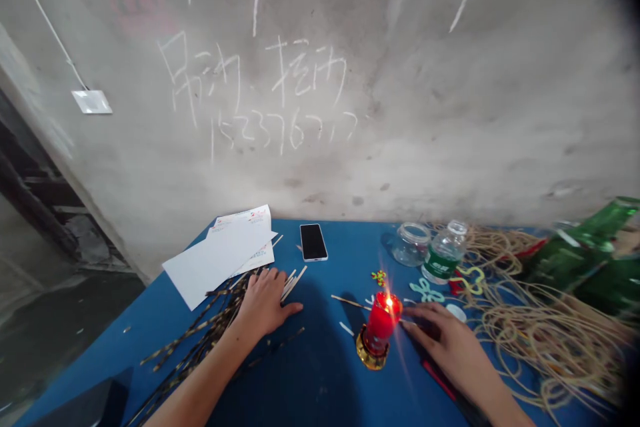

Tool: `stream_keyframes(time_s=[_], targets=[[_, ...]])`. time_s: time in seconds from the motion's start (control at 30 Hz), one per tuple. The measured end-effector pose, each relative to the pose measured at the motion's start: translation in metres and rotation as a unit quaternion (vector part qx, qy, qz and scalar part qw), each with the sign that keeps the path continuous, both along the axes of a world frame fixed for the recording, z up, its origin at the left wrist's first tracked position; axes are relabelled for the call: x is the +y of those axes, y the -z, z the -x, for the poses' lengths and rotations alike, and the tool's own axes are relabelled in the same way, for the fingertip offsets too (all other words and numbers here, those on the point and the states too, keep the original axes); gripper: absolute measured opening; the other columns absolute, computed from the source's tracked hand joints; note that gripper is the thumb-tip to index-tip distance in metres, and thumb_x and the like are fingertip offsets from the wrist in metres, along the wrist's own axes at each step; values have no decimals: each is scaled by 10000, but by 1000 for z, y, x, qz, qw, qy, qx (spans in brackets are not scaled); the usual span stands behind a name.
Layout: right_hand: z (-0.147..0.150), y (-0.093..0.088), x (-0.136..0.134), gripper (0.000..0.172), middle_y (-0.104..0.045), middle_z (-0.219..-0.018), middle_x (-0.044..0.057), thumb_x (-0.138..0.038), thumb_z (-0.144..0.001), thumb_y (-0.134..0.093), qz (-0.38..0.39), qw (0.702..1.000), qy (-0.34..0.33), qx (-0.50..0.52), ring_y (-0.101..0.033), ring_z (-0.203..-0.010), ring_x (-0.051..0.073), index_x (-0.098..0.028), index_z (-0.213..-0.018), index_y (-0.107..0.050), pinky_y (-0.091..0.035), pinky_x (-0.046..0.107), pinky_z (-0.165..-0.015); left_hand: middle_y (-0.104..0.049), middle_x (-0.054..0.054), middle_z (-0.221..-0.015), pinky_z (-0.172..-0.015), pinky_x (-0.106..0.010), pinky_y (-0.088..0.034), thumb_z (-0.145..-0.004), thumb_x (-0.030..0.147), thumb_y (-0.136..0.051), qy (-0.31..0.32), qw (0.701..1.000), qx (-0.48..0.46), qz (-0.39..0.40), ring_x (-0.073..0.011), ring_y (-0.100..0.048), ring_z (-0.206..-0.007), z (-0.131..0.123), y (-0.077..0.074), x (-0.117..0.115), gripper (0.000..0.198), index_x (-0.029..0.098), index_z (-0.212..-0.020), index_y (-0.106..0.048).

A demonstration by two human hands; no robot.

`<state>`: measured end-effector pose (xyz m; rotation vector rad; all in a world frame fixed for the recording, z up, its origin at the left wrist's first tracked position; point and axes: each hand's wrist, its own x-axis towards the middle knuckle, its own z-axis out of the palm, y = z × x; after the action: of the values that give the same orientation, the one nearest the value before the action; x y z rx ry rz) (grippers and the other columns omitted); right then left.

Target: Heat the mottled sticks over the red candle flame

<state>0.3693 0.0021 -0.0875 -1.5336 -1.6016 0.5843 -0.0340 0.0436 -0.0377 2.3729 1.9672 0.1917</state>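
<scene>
My left hand (pixel 263 300) lies flat on the blue table (pixel 325 373), fingers spread over a pile of thin dark and pale sticks (pixel 200 337). My right hand (pixel 447 343) rests palm down to the right of a lit red candle (pixel 381 323) in a gold holder. Its fingers are stretched toward the candle and hold nothing that I can see. A loose pale stick (pixel 350 302) lies between my hands, just behind the candle.
White papers (pixel 220 257) and a dark phone (pixel 313 241) lie near the wall. A glass jar (pixel 411 244), a small plastic bottle (pixel 444 253), green glass bottles (pixel 585 247), small coloured shapes (pixel 427 290) and a tangle of rattan strands (pixel 540 320) crowd the right side.
</scene>
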Motion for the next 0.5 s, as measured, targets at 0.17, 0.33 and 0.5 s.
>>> stream_keyframes(time_s=[0.17,0.33,0.5], targets=[[2,4,-1,293,-845,-980,95,-581,-873,-747,-5,998,-22,-51,-778,-941,366,-325,-816,-878,-594,503,-912,-774,-137,-1230,-1056,-509,-444,-1111,265,-562,-3,1000,-4,6,-344,-708,-1232,0,1,2,154,201,-1180,-685],[3,1,-2,360,-862,-1016,107,-626,-930,-699,-31,999,12,-41,-774,-983,377,-304,-889,-853,-588,509,-949,-783,-129,-1210,-1045,-505,-431,-1107,247,-524,-5,1000,-4,-2,-345,-716,-1222,0,0,3,192,199,-1184,-694],[6,-9,-4,438,-883,-1038,116,-677,-984,-658,-71,995,68,12,-811,-954,345,-271,-1041,-812,-616,431,-847,-767,-147,-1267,-1068,-518,-424,-1093,250,-538,-6,1000,-2,-15,-363,-695,-1273,-1,2,1,253,198,-1274,-707]])
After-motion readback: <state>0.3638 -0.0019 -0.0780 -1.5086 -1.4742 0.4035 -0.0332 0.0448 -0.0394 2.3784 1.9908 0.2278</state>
